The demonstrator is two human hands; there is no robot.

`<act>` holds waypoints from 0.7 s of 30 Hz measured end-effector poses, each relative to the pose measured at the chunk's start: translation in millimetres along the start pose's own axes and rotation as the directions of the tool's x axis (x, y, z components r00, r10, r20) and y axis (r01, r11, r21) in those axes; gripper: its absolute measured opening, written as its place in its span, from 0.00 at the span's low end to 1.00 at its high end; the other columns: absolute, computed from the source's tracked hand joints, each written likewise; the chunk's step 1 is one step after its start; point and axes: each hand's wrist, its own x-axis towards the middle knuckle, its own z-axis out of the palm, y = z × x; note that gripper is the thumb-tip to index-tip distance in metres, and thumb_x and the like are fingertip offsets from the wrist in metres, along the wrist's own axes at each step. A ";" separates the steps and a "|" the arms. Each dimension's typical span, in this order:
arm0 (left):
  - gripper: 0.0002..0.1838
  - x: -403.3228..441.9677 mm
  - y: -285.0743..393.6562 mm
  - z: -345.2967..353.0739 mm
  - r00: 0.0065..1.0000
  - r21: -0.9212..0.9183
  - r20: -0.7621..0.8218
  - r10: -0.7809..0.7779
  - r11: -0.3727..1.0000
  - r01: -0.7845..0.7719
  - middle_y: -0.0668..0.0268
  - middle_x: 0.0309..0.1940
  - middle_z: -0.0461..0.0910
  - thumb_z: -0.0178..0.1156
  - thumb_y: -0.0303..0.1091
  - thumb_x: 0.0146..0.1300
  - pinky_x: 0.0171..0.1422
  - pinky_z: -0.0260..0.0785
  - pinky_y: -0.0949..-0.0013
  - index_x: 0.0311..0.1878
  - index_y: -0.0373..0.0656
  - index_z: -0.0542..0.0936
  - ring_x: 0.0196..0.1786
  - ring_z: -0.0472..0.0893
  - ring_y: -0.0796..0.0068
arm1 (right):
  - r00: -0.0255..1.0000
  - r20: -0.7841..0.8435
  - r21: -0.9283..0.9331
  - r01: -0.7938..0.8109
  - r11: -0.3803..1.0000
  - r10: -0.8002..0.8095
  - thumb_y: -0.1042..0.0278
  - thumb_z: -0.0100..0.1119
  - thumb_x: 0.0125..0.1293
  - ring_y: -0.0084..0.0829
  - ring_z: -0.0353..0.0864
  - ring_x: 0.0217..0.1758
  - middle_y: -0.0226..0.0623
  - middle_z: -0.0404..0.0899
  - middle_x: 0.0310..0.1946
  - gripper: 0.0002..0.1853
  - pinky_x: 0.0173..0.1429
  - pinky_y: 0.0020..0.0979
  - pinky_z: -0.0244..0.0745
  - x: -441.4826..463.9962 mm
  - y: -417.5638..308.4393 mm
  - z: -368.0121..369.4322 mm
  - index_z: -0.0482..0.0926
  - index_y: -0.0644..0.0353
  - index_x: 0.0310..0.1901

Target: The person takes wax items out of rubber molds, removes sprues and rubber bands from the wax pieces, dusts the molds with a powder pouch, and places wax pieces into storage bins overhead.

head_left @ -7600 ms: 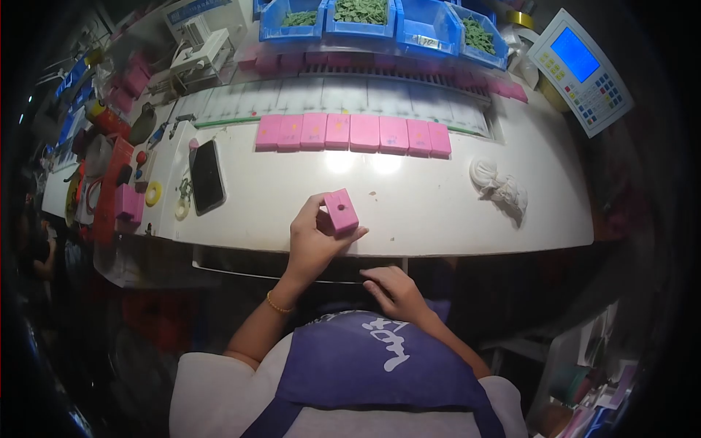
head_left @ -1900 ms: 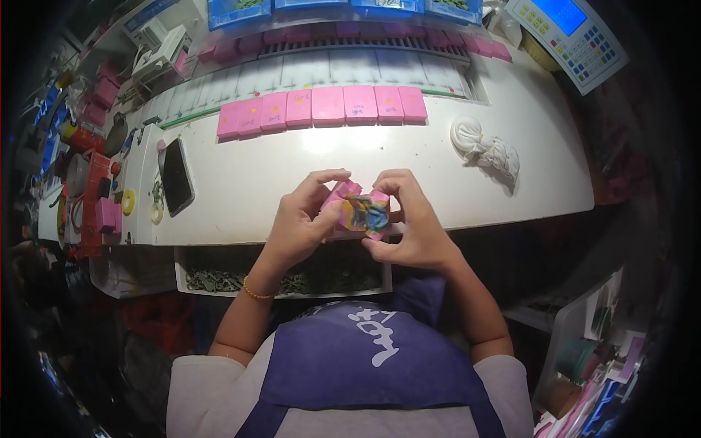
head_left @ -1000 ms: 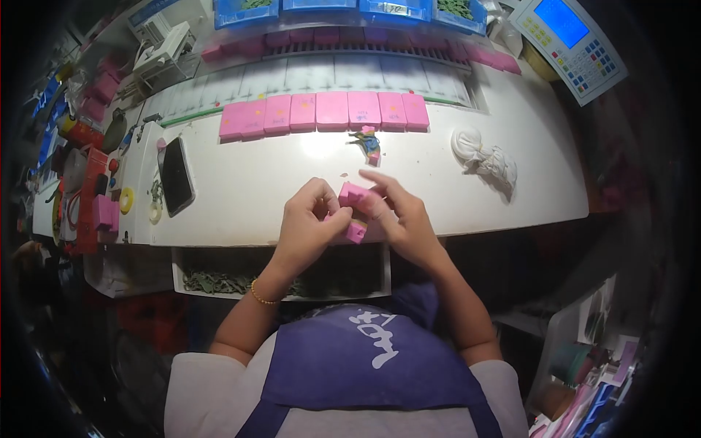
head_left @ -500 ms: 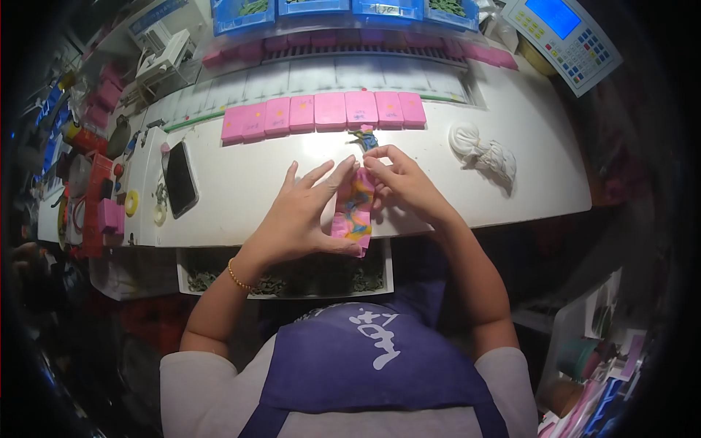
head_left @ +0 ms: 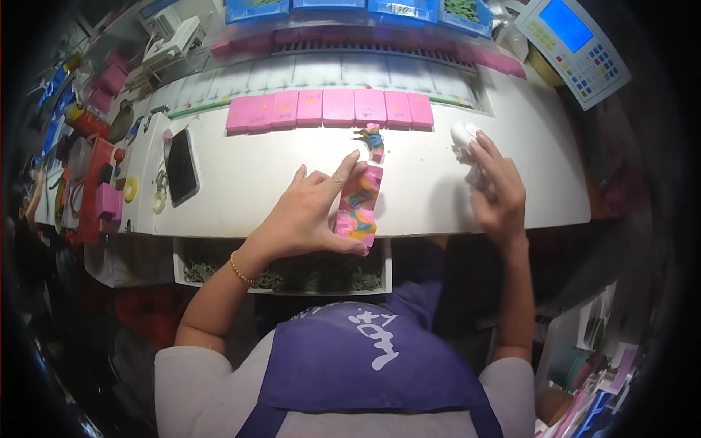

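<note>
Shifted away from the marbled pink block halves (head_left: pixel 358 208) since the earlier frame, the right hand (head_left: pixel 498 186) now reaches to the white cloth bundle (head_left: pixel 463 136), its fingers (head_left: pixel 491 157) bent over the fabric; whether they grip it cannot be told. The left hand (head_left: pixel 310 212) holds the block halves between thumb and index finger, spread wide to span both ends. Laid end to end, the two pink pieces show swirls of yellow and blue, their near end jutting past the front edge of the white worktable (head_left: pixel 423 179). Just beyond their far end lies a small blue, green and pink piece (head_left: pixel 374 142), close to a row of eight pink blocks (head_left: pixel 339 108), several bearing handwritten marks. To the left, a black-screened smartphone (head_left: pixel 182 166) rests on the tabletop, near a roll of yellow tape (head_left: pixel 131 190). Under the front edge, an open drawer (head_left: pixel 389 266) contains green, leaf-like pieces (head_left: pixel 208 273). Blue plastic bins (head_left: pixel 401 10) stand at the rear, the one at right with green pieces inside, while a keypad unit with a lit blue screen (head_left: pixel 573 55) sits at the far right corner. A beaded gold bracelet (head_left: pixel 241 270) circles the left wrist, above a purple apron (head_left: pixel 350 372) with white lettering.
</note>
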 end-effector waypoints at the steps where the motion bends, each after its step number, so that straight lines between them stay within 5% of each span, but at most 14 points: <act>1: 0.70 -1.1 0.1 1.8 1.000 -0.022 -0.013 0.016 1.000 -0.017 0.55 0.62 0.77 0.79 0.60 0.39 0.69 0.61 0.53 0.80 0.39 0.49 0.56 0.76 0.58 | 0.981 -0.140 0.074 0.142 0.987 -0.131 0.84 0.55 0.42 0.37 0.80 0.38 0.48 0.81 0.59 0.36 0.48 0.39 0.74 2.4 -23.7 12.5 0.79 0.62 0.60; 3: 0.72 -0.4 2.1 -2.9 0.996 0.011 0.063 -0.065 0.998 0.064 0.52 0.59 0.77 0.76 0.66 0.39 0.75 0.51 0.40 0.81 0.41 0.47 0.60 0.76 0.56 | 0.933 -0.016 -0.019 0.360 0.933 -0.361 0.80 0.59 0.48 0.33 0.77 0.37 0.31 0.83 0.59 0.34 0.46 0.33 0.72 -8.6 -47.8 37.6 0.80 0.51 0.62; 4: 0.72 0.6 3.8 -4.6 0.990 0.030 0.099 -0.100 0.995 0.097 0.51 0.58 0.77 0.74 0.69 0.40 0.78 0.46 0.34 0.81 0.42 0.46 0.63 0.76 0.55 | 0.897 0.214 -0.017 0.400 0.916 -0.388 0.76 0.61 0.51 0.32 0.75 0.35 0.21 0.81 0.61 0.33 0.47 0.31 0.71 -5.8 -62.3 43.0 0.80 0.45 0.63; 5: 0.72 1.7 4.2 -4.2 0.992 0.029 0.096 -0.087 0.996 0.084 0.51 0.58 0.77 0.74 0.69 0.40 0.78 0.46 0.34 0.81 0.43 0.46 0.63 0.76 0.55 | 0.847 0.432 -0.008 0.347 0.938 -0.310 0.75 0.62 0.50 0.31 0.73 0.33 0.19 0.80 0.62 0.34 0.46 0.31 0.70 -8.2 -64.3 59.5 0.79 0.42 0.63; 7: 0.72 1.2 2.7 -4.3 0.995 0.023 0.075 -0.069 0.997 0.067 0.50 0.56 0.78 0.74 0.69 0.40 0.78 0.46 0.34 0.81 0.43 0.46 0.64 0.75 0.54 | 0.850 0.468 0.130 0.204 0.970 -0.241 0.79 0.63 0.42 0.34 0.74 0.34 0.23 0.82 0.61 0.38 0.44 0.30 0.69 1.7 -68.4 49.5 0.81 0.45 0.61; 10: 0.71 -3.2 4.2 -3.0 0.997 -0.010 0.051 -0.050 0.999 0.050 0.51 0.56 0.79 0.74 0.66 0.40 0.79 0.44 0.34 0.81 0.43 0.47 0.64 0.75 0.54 | 0.945 0.268 0.325 0.092 0.941 -0.185 0.78 0.64 0.41 0.33 0.73 0.33 0.22 0.81 0.61 0.40 0.43 0.33 0.71 9.4 -68.0 37.8 0.79 0.41 0.63; 13: 0.67 -4.2 -2.1 -1.0 0.999 -0.041 0.036 -0.003 0.999 0.004 0.54 0.57 0.79 0.74 0.61 0.42 0.79 0.44 0.33 0.81 0.45 0.48 0.65 0.74 0.53 | 0.917 0.319 0.337 0.127 0.933 -0.240 0.81 0.61 0.37 0.37 0.76 0.35 0.31 0.82 0.60 0.41 0.45 0.33 0.71 -3.9 -79.5 51.6 0.80 0.47 0.62; 14: 0.66 -4.9 -1.5 -1.1 0.999 -0.031 0.032 0.005 0.999 -0.004 0.55 0.58 0.79 0.74 0.59 0.43 0.79 0.44 0.33 0.81 0.46 0.49 0.65 0.74 0.53 | 0.852 0.448 0.342 0.117 0.932 -0.272 0.80 0.60 0.36 0.37 0.76 0.35 0.37 0.81 0.62 0.40 0.46 0.34 0.71 -12.5 -81.4 60.9 0.82 0.50 0.60; 19: 0.51 -8.2 14.7 -15.4 0.999 -0.055 0.046 -0.027 0.998 0.030 0.60 0.59 0.79 0.71 0.41 0.47 0.80 0.43 0.39 0.78 0.50 0.63 0.64 0.74 0.57 | 0.938 0.311 0.594 -0.068 0.802 -0.151 0.83 0.57 0.38 0.42 0.77 0.42 0.43 0.78 0.64 0.37 0.55 0.36 0.72 2.3 -54.3 19.6 0.82 0.60 0.59; 21: 0.42 -9.7 6.1 -11.7 0.998 -0.016 -0.031 0.057 0.998 -0.057 0.61 0.57 0.81 0.67 0.33 0.49 0.81 0.44 0.40 0.73 0.51 0.70 0.64 0.74 0.58 | 0.994 0.109 0.345 -0.015 0.938 -0.024 0.82 0.56 0.42 0.39 0.78 0.42 0.38 0.79 0.63 0.36 0.53 0.35 0.71 5.5 -44.2 6.0 0.81 0.55 0.60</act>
